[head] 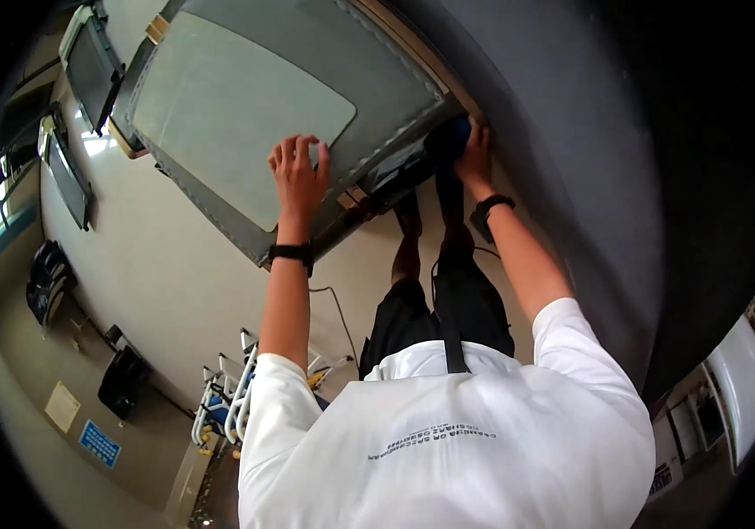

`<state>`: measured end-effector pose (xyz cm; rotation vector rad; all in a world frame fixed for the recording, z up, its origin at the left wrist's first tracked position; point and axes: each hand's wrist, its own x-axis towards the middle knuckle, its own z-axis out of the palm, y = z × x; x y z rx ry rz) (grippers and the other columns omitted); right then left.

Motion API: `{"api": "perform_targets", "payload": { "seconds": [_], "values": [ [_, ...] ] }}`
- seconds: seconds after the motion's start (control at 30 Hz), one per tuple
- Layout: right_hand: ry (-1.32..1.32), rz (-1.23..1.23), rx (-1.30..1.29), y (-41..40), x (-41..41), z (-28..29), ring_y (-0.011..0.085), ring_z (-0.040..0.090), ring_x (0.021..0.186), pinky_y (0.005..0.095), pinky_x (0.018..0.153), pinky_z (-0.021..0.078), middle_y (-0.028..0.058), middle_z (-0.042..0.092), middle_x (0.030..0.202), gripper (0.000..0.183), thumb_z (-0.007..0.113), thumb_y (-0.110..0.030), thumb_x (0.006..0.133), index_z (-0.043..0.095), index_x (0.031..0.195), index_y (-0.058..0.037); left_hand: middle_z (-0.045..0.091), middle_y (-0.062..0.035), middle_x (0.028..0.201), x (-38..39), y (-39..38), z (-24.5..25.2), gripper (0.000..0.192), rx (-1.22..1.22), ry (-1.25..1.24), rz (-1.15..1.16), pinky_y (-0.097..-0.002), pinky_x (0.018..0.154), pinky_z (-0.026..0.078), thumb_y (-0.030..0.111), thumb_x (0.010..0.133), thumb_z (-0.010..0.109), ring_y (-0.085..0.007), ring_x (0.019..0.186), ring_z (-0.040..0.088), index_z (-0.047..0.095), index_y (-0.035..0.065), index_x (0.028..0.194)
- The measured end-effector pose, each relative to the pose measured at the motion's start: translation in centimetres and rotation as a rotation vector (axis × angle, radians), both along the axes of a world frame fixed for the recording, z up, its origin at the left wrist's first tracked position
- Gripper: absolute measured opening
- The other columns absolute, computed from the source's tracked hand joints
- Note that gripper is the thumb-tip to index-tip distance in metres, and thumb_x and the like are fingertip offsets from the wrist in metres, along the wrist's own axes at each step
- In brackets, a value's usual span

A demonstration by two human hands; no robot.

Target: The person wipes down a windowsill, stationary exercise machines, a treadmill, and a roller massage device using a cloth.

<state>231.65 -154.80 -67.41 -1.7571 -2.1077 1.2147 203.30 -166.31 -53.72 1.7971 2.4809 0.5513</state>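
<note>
Before me, seen at a tilt, is a padded grey-green bed or table (390, 73) with white stitching along its edge and a pale, round-cornered panel (232, 106) on top. My left hand (299, 173) is over the pale panel's near corner, fingers apart and bent, holding nothing. At the far right corner of the bed, my right hand (476, 155) reaches down beside a dark blue and black object (447, 142) under the edge. Its fingers are partly hidden, so whether it grips that object is unclear. Black bands circle both wrists.
A dark grey surface (549, 132) rises close on the right. Thin cables (337, 311) lie on the floor near my legs. White metal frames (235, 397) stand at lower left. Black chairs (123, 383) line the wall, and dark panels on frames (66, 172) stand at far left.
</note>
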Motion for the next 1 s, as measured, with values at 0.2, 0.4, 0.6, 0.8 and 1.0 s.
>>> {"api": "perform_targets", "payload": {
  "seconds": [0.2,0.4,0.6,0.8,1.0],
  "values": [
    [-0.132,0.074,0.363,2.3,-0.8,-2.5,0.0431,0.04,0.122,0.0482,0.098,0.0354,0.0273,0.038,0.133,0.063,0.061,0.002,0.08,0.037,0.138,-0.0052,0.051,-0.0078,0.096,1.7,1.6,-1.9,0.02,-0.066,0.069,0.088,-0.0401,0.087,0.032,0.028,0.086,0.059,-0.0269,0.096,0.045,0.053,0.0103,0.093],
    [0.285,-0.007,0.036,-8.9,-6.2,-5.0,0.0382,0.051,0.11,0.048,0.096,0.0394,0.0231,0.054,0.117,0.043,0.055,-0.015,0.089,0.048,0.129,-0.0047,0.051,-0.0068,0.096,2.0,2.2,-1.6,0.017,-0.035,0.058,0.117,-0.0399,0.087,0.032,0.026,0.084,0.059,-0.0255,0.095,0.046,0.053,0.0111,0.09],
    [0.167,0.475,0.302,-9.8,-4.5,-4.1,0.0374,0.048,0.115,0.0453,0.098,0.0402,0.0192,0.048,0.126,0.043,0.049,-0.006,0.092,0.042,0.135,-0.0089,0.051,-0.0067,0.095,1.6,1.8,-2.2,0.015,-0.031,0.086,0.085,-0.0385,0.085,0.033,0.022,0.084,0.059,-0.0256,0.094,0.046,0.053,0.0109,0.091],
    [0.146,0.166,0.398,2.2,-2.3,-1.5,0.037,0.043,0.121,0.0414,0.102,0.0361,0.0206,0.043,0.133,0.039,0.046,-0.013,0.095,0.043,0.133,-0.0057,0.051,-0.0077,0.095,1.2,1.0,-1.2,0.015,-0.06,0.079,0.102,-0.0386,0.085,0.033,0.021,0.086,0.057,-0.026,0.094,0.046,0.052,0.0096,0.095],
    [0.347,0.134,0.162,-6.7,-7.6,-4.7,0.0383,0.041,0.123,0.0461,0.105,0.0329,0.0226,0.042,0.134,0.043,0.051,-0.013,0.092,0.045,0.134,-0.0111,0.051,-0.0068,0.094,1.3,1.4,-1.7,0.014,-0.063,0.104,0.125,-0.0377,0.084,0.033,0.021,0.084,0.058,-0.0258,0.093,0.047,0.053,0.0108,0.092]
  ]
}}
